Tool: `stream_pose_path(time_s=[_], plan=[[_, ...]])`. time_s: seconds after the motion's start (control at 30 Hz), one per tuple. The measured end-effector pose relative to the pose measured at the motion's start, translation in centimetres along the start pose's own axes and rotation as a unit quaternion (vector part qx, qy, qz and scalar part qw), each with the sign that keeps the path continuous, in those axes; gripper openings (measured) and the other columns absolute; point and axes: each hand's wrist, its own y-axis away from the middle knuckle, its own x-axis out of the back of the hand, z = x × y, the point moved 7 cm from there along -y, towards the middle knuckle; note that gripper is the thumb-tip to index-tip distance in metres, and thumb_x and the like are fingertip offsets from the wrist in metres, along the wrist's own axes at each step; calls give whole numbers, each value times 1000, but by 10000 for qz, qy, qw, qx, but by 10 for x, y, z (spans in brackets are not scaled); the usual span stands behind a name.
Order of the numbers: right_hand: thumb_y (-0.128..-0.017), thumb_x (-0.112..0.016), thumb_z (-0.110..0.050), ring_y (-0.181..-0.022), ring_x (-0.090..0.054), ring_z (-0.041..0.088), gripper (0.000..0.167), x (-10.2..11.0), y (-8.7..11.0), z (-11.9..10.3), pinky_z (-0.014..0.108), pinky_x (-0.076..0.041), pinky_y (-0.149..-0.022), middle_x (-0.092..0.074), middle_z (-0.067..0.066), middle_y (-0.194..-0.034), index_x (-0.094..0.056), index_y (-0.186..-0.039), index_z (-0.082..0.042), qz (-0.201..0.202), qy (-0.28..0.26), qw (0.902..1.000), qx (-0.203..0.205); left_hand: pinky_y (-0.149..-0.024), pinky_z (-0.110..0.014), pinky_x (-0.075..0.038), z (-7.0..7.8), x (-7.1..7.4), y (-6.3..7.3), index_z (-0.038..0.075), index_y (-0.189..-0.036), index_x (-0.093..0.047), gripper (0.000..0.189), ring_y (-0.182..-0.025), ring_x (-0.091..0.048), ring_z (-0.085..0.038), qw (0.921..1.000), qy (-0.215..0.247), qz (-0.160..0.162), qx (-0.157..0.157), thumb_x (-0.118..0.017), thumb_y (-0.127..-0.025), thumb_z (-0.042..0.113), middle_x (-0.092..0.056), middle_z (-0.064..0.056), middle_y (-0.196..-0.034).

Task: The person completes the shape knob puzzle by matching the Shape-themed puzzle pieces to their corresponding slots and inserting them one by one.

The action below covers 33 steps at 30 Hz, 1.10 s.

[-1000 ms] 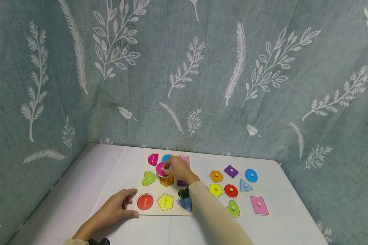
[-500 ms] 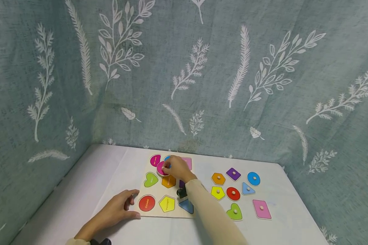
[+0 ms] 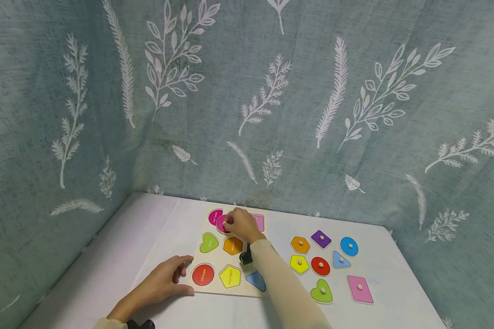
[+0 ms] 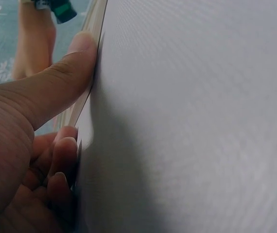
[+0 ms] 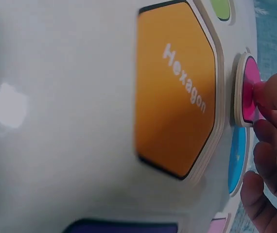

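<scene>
A pale wooden puzzle board (image 3: 217,260) with coloured shape recesses lies on the table. My left hand (image 3: 164,281) holds its near left corner, the thumb at the front edge and the fingers by the left side. In the left wrist view that thumb presses on the board's edge, other fingers curled below. My right hand (image 3: 242,224) pinches the knob of a magenta, round-edged puzzle piece (image 3: 221,224) over the far part of the board. The piece partly covers the magenta recess (image 3: 214,215). In the right wrist view the piece stands near the blue recess (image 5: 236,158), beyond the orange hexagon recess (image 5: 177,92).
Right of the board lie several knobbed pieces, among them an orange hexagon (image 3: 300,245), a red circle (image 3: 320,266), a green heart (image 3: 322,292) and a pink piece (image 3: 360,289). A patterned curtain (image 3: 247,114) rises behind the white-covered table (image 3: 148,228).
The head view has shifted, so everything sits further right in it. The right hand keeps its pinch on the magenta piece, which stays close to its recess. The left hand still holds the corner.
</scene>
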Motion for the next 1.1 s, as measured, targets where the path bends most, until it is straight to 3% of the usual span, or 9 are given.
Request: stream_pose_path(time_s=[0.37,0.6,0.9,1.1], plan=[[-96,-75,-27,-77,-53,10,12,-7,-15,-15,27,-48,-73,-59,-6,-85,-76,-90,-16,53,57,9997,230,-64,-23,-44,-1,0,2,0,-134,-60,88,-76,-49,-13,10000,27,-77,3,-98,-64,37,-52,2,-88],[-95,-75,-27,-74,-54,10,13,-12,-27,-18,27,-50,-70,-63,-6,-83,-77,-89,-15,99,123,9998,148,-64,-23,-45,-1,2,1,-1,-134,-60,86,-75,-50,-13,9999,77,-101,-31,-97,-65,36,-52,2,-89],[-95,-76,-27,-71,-53,9,15,-14,-37,-18,26,-48,-65,-63,-8,-76,-77,-85,-15,172,52,9998,45,-64,-24,-44,-1,1,2,-2,-135,-58,86,-75,-49,-8,9994,69,-172,-289,-96,-68,36,-52,3,-91],[-95,-75,-28,-74,-54,10,15,-16,-40,-18,28,-49,-67,-63,-6,-79,-78,-87,-16,216,250,9994,66,-65,-24,-43,1,2,2,-3,-136,-58,86,-76,-48,-7,9992,42,-205,-329,-95,-70,37,-52,4,-92]])
